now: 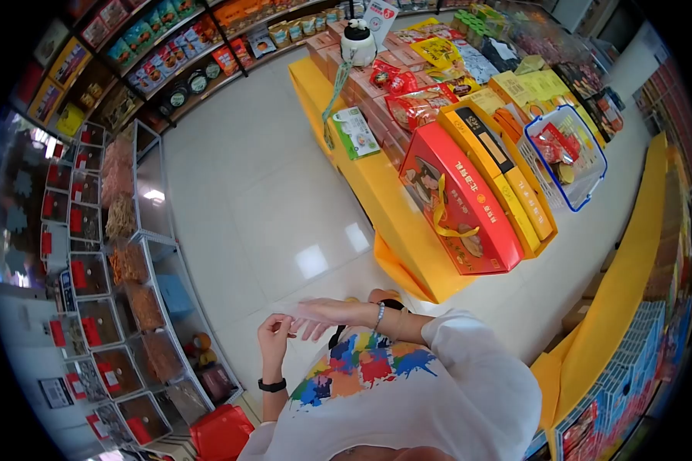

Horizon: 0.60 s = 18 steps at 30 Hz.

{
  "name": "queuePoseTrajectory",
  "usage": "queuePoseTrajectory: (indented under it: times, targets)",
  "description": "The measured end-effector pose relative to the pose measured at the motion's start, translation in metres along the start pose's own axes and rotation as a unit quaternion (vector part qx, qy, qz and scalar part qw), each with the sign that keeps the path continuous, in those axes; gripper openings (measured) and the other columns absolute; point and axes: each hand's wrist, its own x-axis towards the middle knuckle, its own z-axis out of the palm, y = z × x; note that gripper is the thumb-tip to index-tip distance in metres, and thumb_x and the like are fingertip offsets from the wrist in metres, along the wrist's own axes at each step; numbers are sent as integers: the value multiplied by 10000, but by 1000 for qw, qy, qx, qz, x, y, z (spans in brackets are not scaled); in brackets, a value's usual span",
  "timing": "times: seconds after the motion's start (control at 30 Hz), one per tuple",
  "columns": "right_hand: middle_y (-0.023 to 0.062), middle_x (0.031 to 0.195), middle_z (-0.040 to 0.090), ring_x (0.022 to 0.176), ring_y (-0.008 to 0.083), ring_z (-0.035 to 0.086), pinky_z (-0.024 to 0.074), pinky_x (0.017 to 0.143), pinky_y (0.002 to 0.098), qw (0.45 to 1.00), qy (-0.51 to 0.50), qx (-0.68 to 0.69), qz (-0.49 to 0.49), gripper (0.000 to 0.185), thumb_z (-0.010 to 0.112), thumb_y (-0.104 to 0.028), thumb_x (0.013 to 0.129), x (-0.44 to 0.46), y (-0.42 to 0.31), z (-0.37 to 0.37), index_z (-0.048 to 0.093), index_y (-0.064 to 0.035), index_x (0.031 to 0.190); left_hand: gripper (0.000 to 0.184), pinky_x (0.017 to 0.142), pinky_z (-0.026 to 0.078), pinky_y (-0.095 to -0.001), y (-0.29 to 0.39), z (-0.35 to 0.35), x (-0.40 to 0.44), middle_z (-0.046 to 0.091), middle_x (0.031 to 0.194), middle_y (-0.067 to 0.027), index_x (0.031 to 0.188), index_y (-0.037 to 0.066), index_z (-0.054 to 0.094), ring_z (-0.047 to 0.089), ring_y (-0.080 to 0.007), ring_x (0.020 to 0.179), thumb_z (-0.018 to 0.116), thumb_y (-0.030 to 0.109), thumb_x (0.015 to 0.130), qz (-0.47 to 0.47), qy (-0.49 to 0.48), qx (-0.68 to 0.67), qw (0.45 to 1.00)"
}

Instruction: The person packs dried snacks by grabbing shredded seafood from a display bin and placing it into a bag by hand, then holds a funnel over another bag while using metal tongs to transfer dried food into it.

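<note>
My left hand (274, 333), with a black band on its wrist, is raised in front of my body, its fingers drawn together at my other hand's fingertips. What it grips, if anything, is too small to make out. Beside it, my right hand (324, 311) reaches across from the right with its fingers stretched out and a beaded bracelet on the wrist. A faint, pale, see-through patch (294, 308) shows around the right hand's fingers; its exact shape is unclear.
A yellow-covered display table (361, 184) holds a red gift box (465, 203), snack packs and a white-blue basket (565, 157). Clear bins (142, 307) of dried goods line the left. Packet shelves (177, 61) stand behind. A red item (221, 432) lies low at the left.
</note>
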Motion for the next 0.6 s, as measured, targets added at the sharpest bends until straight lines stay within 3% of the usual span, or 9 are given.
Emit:
queuePoseTrajectory:
  times: [0.13,0.23,0.33,0.47,0.6]
  targets:
    - [224,1320,569,1072,307,642,553,870,388,1000,15,15,-18,701,422,-603,992,15,-48,-24,464,-37,1404,173,529,535,-242,11,-12,70,698,924,-75,949,-12,664,637,-109,641,656,161,949,28,-8,25,999]
    - [195,1374,522,1081,293,640,548,856,362,993,87,52,-59,687,403,-582,1006,32,-76,-60,418,-30,1413,305,511,537,-243,67,0,117,689,920,-100,1059,14,623,645,-137,604,569,309,1005,4,95,-13,995]
    - [172,1416,493,1119,287,627,533,898,344,982,118,99,-113,661,407,-543,1020,49,-113,-96,366,-49,1458,285,493,541,-250,87,17,178,678,897,-94,1076,23,613,650,-140,589,528,290,1025,-54,-71,-7,996]
    - [156,1461,456,1129,286,620,528,909,353,977,100,113,-154,627,398,-498,1036,74,-172,-153,336,-69,1490,282,493,540,-249,78,26,289,671,889,-88,1045,19,624,659,-145,595,509,276,1034,34,-89,46,994]
    - [142,1510,403,1243,299,548,492,973,401,963,93,162,-197,634,385,-494,1041,75,-225,-211,298,-89,1521,265,491,532,-244,140,47,368,665,849,-76,985,18,618,661,-141,595,515,257,1034,63,-10,39,997]
